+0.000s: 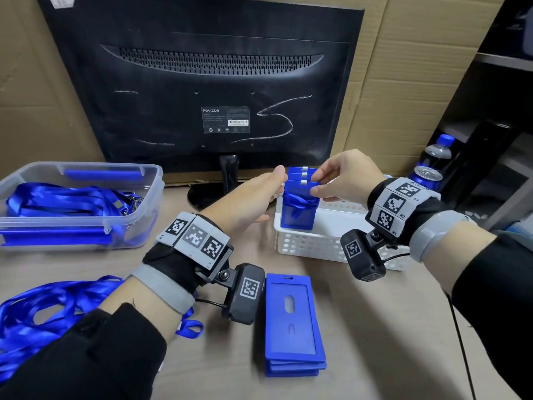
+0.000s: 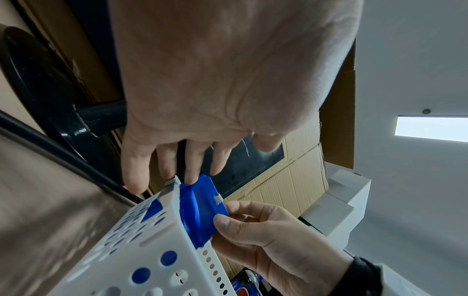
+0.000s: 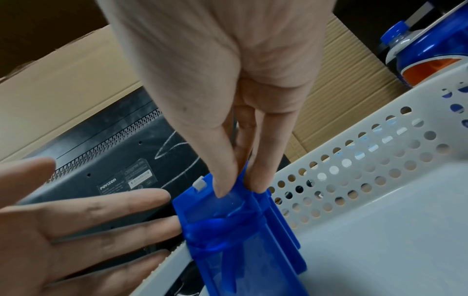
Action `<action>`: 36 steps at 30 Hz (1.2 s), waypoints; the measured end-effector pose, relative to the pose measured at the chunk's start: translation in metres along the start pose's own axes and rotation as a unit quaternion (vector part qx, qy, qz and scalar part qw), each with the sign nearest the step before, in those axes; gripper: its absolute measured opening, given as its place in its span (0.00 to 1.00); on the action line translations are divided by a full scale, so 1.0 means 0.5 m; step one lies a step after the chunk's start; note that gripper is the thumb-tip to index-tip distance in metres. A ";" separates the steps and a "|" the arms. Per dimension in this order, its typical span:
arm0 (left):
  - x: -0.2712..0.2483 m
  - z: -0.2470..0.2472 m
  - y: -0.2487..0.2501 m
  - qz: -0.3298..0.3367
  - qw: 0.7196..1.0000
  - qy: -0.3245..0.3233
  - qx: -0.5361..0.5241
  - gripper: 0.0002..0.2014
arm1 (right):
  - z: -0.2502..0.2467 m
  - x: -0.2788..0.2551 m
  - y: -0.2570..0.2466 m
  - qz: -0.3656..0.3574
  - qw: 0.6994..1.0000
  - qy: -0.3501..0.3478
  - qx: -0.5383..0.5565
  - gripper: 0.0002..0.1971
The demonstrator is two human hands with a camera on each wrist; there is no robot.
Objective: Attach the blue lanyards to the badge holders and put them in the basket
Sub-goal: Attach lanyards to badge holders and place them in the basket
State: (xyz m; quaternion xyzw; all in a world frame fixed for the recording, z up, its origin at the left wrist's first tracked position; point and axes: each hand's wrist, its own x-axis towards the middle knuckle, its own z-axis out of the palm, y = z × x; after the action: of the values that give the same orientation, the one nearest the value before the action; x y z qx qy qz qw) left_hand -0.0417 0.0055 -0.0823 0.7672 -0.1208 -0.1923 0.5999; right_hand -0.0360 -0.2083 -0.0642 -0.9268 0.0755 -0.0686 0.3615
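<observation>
**Badge holder held upright at the basket's left end**

Fingers of the right hand (image 1: 344, 176) pinched the top edge of a blue badge holder (image 1: 298, 209) — thumb on the near face, fingertips (image 3: 255, 180) behind it — with a blue lanyard (image 1: 300, 201) wound around its middle. That holder stood upright inside the white perforated basket (image 1: 323, 243), at the left end, in front of two more upright holders (image 1: 297, 172) whose white clips showed above it. The left hand (image 1: 253, 197) was spread flat beside the basket's left wall, fingers straight and gripping nothing; its fingertips (image 2: 191, 176) reached the top corner of the holders, though whether they actually touched was hard to tell.

On the table (image 1: 375, 327) nearer the person lay a stack of bare badge holders (image 1: 291, 327), flat and well apart from the basket. A loose pile of blue lanyards (image 1: 43, 310) sat at the near left — partly under the left forearm. More lanyards filled a clear plastic box (image 1: 83, 232) at the far left. Behind stood the back of a black monitor (image 1: 216, 90) against cardboard, and a bottle (image 1: 437, 154) and a can (image 1: 427, 176) stood just beyond the right wrist.
</observation>
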 end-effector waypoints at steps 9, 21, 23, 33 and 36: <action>-0.018 -0.007 0.007 -0.004 1.000 -0.004 0.014 0.25 | -0.015 -0.012 -0.006 -0.011 0.999 0.038 0.011 0.14; -0.138 -0.034 0.042 -0.009 0.999 0.031 0.033 0.26 | 0.073 -0.186 -0.085 -0.057 0.907 -0.379 -0.173 0.28; -0.166 -0.042 0.048 -0.006 0.999 0.039 0.028 0.26 | 0.096 -0.201 -0.085 -0.073 0.900 -0.361 -0.232 0.30; -0.257 -0.095 0.038 -0.009 0.997 0.061 0.036 0.27 | 0.085 -0.213 -0.123 -0.115 0.924 -0.252 -0.264 0.12; -0.277 -0.118 0.023 0.001 0.998 0.018 0.063 0.32 | 0.065 -0.217 -0.182 -0.149 0.934 -0.249 -0.209 0.12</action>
State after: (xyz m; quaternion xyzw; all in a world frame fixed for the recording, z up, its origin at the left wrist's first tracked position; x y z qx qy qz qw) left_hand -0.1393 0.1120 -0.0383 0.8066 -0.1225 -0.1698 0.5528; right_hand -0.1281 -0.1001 -0.0340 -0.9693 -0.1435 0.1286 0.1526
